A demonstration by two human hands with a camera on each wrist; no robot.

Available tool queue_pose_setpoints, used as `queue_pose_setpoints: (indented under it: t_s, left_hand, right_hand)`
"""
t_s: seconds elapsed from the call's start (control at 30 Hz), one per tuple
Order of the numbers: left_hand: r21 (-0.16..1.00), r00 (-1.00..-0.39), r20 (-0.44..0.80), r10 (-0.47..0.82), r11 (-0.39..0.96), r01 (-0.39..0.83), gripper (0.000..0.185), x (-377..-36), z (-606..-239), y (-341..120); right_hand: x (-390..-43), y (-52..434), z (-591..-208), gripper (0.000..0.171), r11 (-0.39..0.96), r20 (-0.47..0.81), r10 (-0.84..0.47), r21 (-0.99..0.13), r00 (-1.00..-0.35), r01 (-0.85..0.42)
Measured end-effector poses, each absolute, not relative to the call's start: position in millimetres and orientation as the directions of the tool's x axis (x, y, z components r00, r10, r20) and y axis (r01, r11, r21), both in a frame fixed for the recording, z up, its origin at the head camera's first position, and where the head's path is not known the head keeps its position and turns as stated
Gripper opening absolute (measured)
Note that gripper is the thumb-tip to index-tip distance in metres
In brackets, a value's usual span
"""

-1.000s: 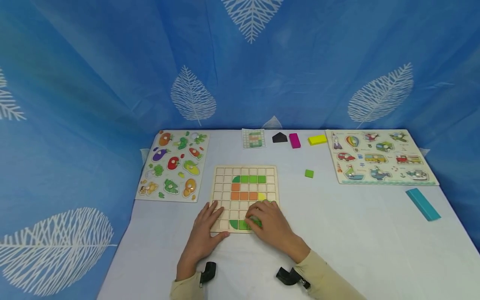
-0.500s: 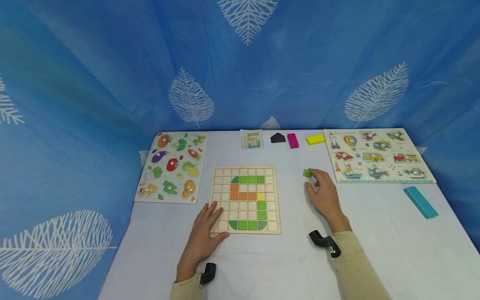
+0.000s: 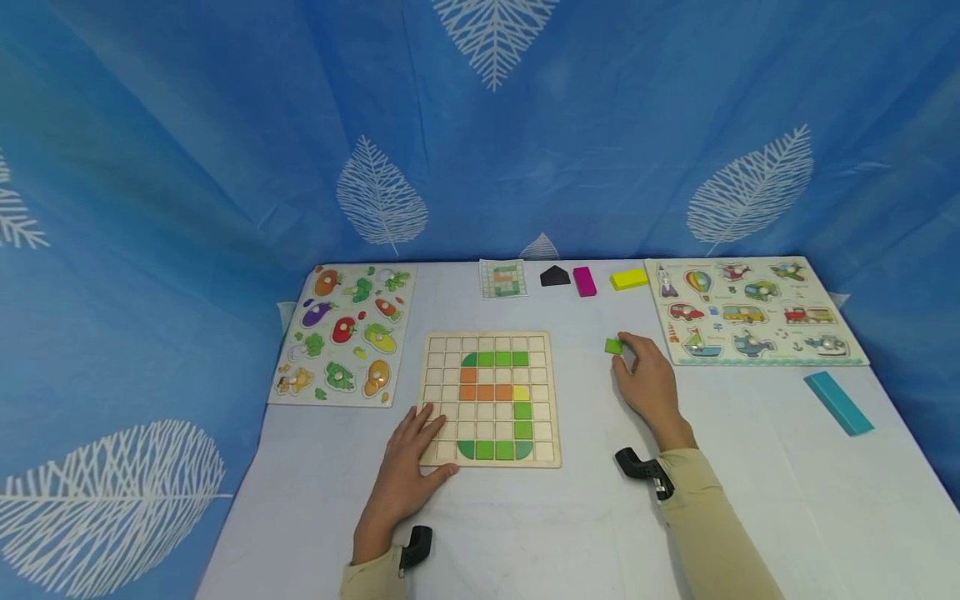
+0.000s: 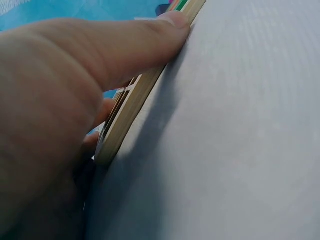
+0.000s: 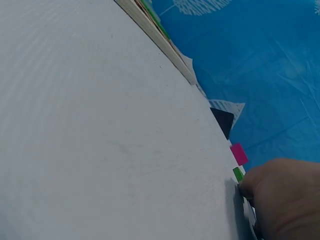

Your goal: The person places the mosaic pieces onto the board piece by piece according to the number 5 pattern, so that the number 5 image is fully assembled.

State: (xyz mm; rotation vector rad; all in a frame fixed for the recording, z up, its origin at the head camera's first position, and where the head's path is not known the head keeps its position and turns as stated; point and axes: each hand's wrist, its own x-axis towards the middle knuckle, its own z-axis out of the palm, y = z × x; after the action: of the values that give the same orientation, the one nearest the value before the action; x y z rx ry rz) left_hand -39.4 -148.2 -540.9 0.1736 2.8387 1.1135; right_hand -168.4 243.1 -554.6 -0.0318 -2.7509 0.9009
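A wooden grid board lies at the middle of the table, with green, orange and yellow tiles set in its cells in an S-like shape. My left hand rests on its near left corner, fingers spread on top; the left wrist view has the thumb against the board's side edge. To the right of the board, my right hand pinches a small green square tile between thumb and fingertips. In the right wrist view that tile peeks out past the hand, whose fingertips are mostly hidden.
A small grid pattern card, a black block, a magenta block and a yellow block lie at the back. A vegetable puzzle is left, a vehicle puzzle right. A teal block lies farther right.
My right hand has moved from the board's lower right area over to the green tile and now pinches it. The tiles it covered on the board are visible. My left hand has stayed put.
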Motion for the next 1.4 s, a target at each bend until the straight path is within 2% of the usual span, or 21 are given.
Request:
queue_pose_setpoints:
  t_s: [0.5,0.67,0.83,1.07,1.2,1.4]
  left_hand:
    - [0.684,-0.99,-0.028,0.141,0.725,0.084,0.075,-38.6,-541.0,-149.2]
    - [0.68,-0.989,-0.02,0.145,0.728,0.093,0.074,-38.6,-539.8,-149.2]
    - [0.682,-0.989,-0.015,0.144,0.726,0.095,0.073,-38.5,-538.7,-148.6]
    - [0.68,-0.99,-0.017,0.14,0.727,0.092,0.073,-38.6,-538.9,-149.6]
    - [0.677,-0.989,-0.002,0.148,0.728,0.108,0.073,-38.7,-539.4,-150.7]
    - [0.674,-0.988,-0.008,0.155,0.731,0.109,0.073,-38.9,-540.1,-150.4]
  right_hand:
    - [-161.9,237.5,-554.8,0.03,0.804,0.235,0.081,-0.59,-0.969,-0.076]
    - [-154.8,226.0,-554.9,0.022,0.775,0.316,0.041,-0.609,-0.948,-0.17]
    - [-139.0,191.2,-545.8,0.014,0.741,0.428,-0.122,-0.561,-0.896,-0.369]
    - [-108.9,125.2,-529.0,0.012,0.62,0.441,-0.461,-0.46,-0.77,-0.636]
    - [-99.3,96.3,-525.8,0.01,0.567,0.398,-0.586,-0.421,-0.706,-0.708]
    - [-97.0,74.8,-526.0,0.007,0.573,0.353,-0.641,-0.371,-0.681,-0.731]
